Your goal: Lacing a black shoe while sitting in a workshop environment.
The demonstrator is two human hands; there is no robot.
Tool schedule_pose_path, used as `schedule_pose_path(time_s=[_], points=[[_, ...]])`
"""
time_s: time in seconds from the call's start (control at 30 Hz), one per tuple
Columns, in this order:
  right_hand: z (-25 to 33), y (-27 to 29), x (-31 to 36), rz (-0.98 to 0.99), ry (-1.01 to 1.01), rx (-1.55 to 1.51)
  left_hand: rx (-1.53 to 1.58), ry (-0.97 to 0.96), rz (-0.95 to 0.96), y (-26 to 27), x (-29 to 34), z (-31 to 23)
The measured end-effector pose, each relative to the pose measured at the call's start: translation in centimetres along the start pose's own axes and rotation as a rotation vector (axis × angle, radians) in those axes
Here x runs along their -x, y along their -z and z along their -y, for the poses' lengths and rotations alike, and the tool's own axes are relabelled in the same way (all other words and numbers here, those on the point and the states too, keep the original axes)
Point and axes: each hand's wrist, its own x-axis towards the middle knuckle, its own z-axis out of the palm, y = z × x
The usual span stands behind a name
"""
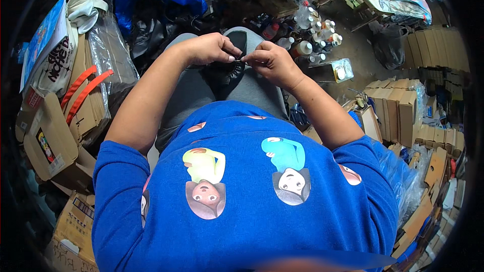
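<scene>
— So, what are the fingers (233,56) doing?
— Both hands are pinching something thin just above the black shoe (233,63); I can't tell what. The left hand (209,49) and right hand (272,61) are meeting there.
— And the shoe?
— It's lying on the lap, with bottles (312,32) beyond it, to its right.

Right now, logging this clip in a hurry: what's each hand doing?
Left hand: fingers pinched shut at the black shoe on the lap.
Right hand: fingers pinched shut beside the left, at the same shoe; what they pinch is too small to tell.
</scene>
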Motion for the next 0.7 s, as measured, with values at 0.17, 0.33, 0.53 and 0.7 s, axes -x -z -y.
schedule_pose_path(time_s=[0.17,0.33,0.53,0.7], points=[[1.0,0.6,-0.5,0.085,0.029,0.195,-0.019,-0.018,0.034,-0.2,-0.4,0.1],[4.2,1.9,-1.9,0.247,0.177,0.598,-0.165,-0.030,0.066,0.0,0.0,-1.0],[5.1,0.7,-3.8,0.368,0.153,0.778,-0.413,-0.028,-0.192,0.0,-1.1,-1.7],[2.2,-0.9,-3.4,0.176,0.004,0.487,-0.391,-0.130,-0.359,-0.4,-2.0,0.3]])
